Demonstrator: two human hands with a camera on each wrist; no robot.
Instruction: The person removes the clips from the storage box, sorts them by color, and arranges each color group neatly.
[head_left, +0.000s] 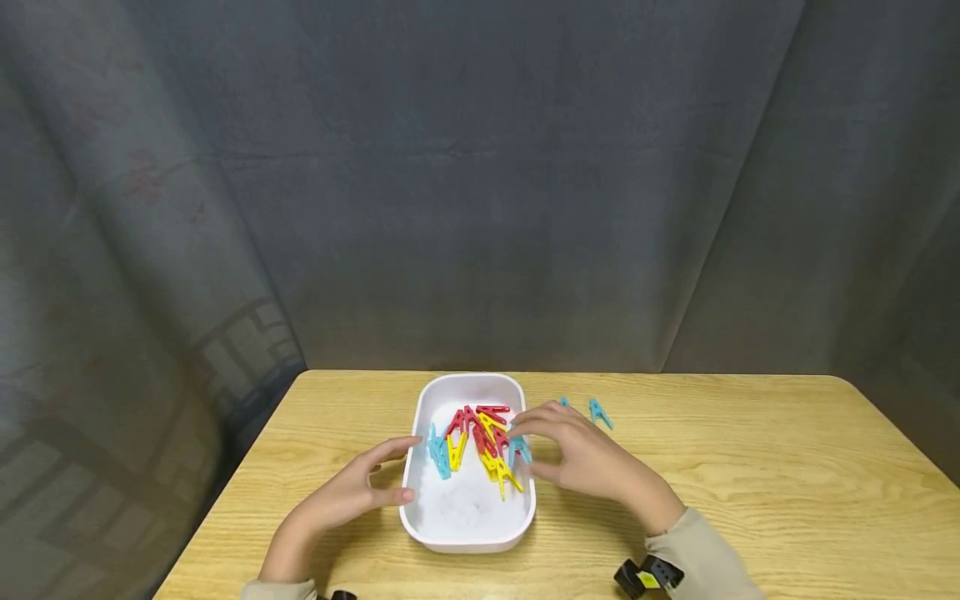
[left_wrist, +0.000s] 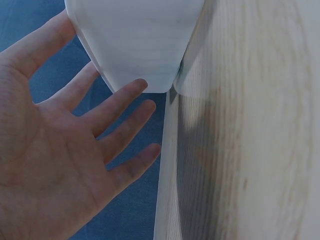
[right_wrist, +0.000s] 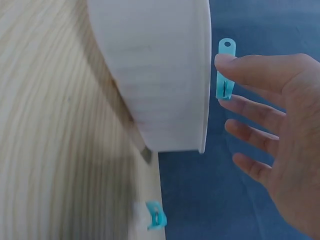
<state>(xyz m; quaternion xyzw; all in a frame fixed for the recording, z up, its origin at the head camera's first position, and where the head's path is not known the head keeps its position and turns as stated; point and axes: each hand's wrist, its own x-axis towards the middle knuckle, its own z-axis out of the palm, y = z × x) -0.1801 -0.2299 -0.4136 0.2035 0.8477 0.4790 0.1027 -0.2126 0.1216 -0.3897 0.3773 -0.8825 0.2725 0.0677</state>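
Note:
A white plastic bin stands on the table with red clothespins, yellow clothespins and blue clothespins lying loose inside. Between thumb and forefinger, my right hand pinches a light blue clothespin over the bin's right rim; its other fingers are spread apart. My left hand is at the bin's left side, fingers extended and thumb apart, fingertips right at the rim. In the left wrist view the palm of that hand holds nothing.
Beyond my right hand, a blue clothespin lies on the wooden table, and another blue clothespin is mostly hidden behind the hand. A dark grey curtain hangs behind the table's far edge.

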